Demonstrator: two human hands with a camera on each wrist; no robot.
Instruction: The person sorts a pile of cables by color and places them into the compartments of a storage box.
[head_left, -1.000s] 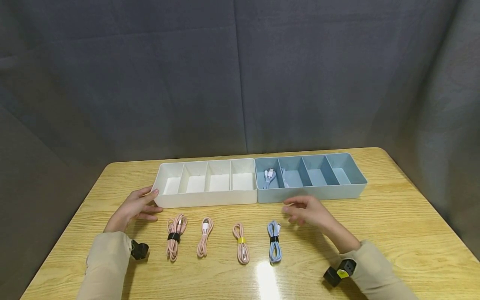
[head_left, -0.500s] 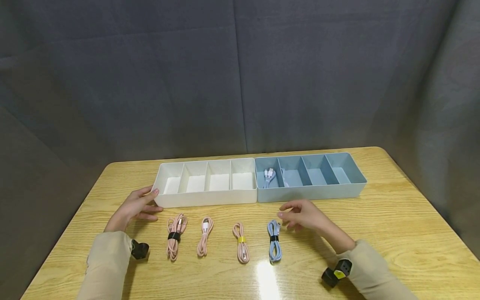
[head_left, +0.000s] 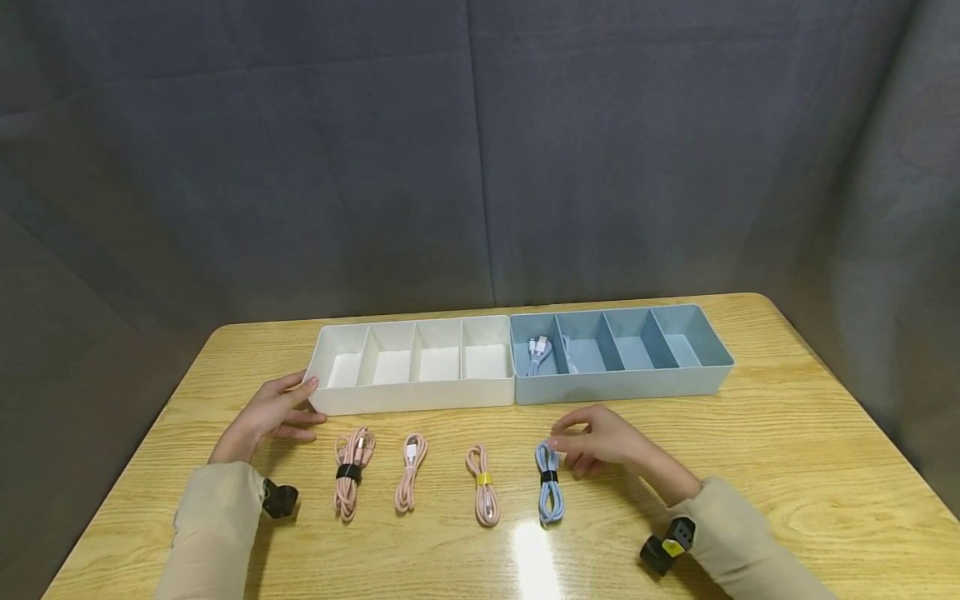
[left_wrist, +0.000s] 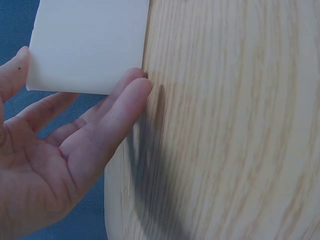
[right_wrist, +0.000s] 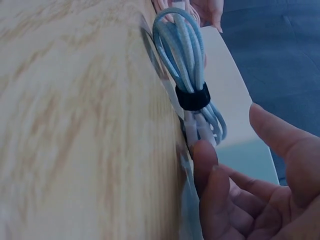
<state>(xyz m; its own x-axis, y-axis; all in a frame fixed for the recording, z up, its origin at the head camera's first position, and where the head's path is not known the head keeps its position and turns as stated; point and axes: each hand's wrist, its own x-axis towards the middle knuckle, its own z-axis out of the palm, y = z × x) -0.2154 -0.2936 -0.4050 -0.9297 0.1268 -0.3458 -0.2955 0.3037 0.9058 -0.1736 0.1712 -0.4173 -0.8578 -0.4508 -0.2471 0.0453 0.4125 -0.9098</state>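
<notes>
My right hand (head_left: 596,440) is at the upper end of a blue charging cable (head_left: 551,500), coiled and bound with a black strap. In the right wrist view its fingertips are right by the white connectors of that blue cable (right_wrist: 186,55), with thumb and fingers spread apart. My left hand (head_left: 270,412) rests against the left end of the white divided box (head_left: 420,398). Seen from the left wrist, its extended fingers lie along the end wall of the white box (left_wrist: 90,45), thumb at the other edge.
Three coiled pink cables lie in a row: one with a black strap (head_left: 347,492), one plain (head_left: 406,487), one with a yellow band (head_left: 482,492). A blue divided box (head_left: 622,385) adjoins the white one; pale cables lie in its two left compartments. A dark curtain (head_left: 337,167) hangs behind.
My right hand has moved left and toward me, from in front of the blue box to the blue cable's upper end. The left hand has stayed at the white box.
</notes>
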